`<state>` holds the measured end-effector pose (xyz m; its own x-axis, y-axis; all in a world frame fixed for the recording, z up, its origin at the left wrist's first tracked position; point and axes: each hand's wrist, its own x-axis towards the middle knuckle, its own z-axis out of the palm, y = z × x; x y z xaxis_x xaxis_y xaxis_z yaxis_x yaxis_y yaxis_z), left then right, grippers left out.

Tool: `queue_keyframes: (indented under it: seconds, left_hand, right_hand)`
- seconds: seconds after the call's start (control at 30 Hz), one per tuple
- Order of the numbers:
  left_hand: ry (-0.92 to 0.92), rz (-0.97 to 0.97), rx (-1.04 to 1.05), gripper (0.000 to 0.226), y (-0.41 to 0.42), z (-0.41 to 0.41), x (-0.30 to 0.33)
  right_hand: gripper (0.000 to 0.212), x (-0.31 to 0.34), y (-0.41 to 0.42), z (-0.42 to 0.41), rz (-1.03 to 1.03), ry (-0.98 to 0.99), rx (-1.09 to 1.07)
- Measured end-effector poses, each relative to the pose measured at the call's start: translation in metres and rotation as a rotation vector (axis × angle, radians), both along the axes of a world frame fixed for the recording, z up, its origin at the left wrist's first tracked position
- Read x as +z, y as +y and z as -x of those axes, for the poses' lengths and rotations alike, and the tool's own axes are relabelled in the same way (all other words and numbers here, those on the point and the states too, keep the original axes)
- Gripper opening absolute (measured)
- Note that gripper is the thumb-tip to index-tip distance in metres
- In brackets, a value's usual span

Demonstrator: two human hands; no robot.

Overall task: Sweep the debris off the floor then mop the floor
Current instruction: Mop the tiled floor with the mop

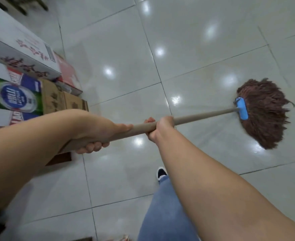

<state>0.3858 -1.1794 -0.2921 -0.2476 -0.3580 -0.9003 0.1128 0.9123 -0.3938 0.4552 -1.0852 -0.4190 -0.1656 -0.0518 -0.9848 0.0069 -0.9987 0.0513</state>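
A mop with a brown stringy head (265, 115) and a blue clamp (242, 108) lies spread on the glossy white tiled floor (125, 49) at the right. Its beige handle (204, 116) runs left toward me. My left hand (98, 134) grips the near end of the handle, fingers curled under it. Further along the handle, my right hand (158, 126) holds it near the middle. I see no debris on the tiles in view.
Stacked cardboard boxes (21, 80) with printed labels line the left side, reaching to about mid-frame. A dark wooden piece (60, 159) sits on the floor under my left arm. My leg in blue jeans (164, 209) and a black shoe (161, 173) stand below the handle.
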Motion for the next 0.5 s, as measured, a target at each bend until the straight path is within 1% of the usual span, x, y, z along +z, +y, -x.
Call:
queue_keyframes:
  seconds: [0.1,0.27,0.4,0.5]
  left_hand:
    - [-0.036,-0.002,-0.001,0.075,-0.002,0.011,-0.005]
    - [-0.064,0.008,-0.045,0.075,0.045,0.016,-0.012]
    - [-0.088,-0.032,-0.057,0.074,0.112,0.009,-0.019]
    - [-0.108,-0.092,-0.064,0.074,0.181,-0.008,-0.032]
  right_hand:
    - [0.036,-0.002,0.0,0.011,-0.005,-0.024,0.054]
    - [0.04,-0.009,0.043,0.013,-0.001,-0.079,0.034]
    - [0.044,-0.02,0.11,0.003,0.001,-0.113,-0.025]
    - [0.046,-0.034,0.181,-0.014,0.002,-0.127,-0.075]
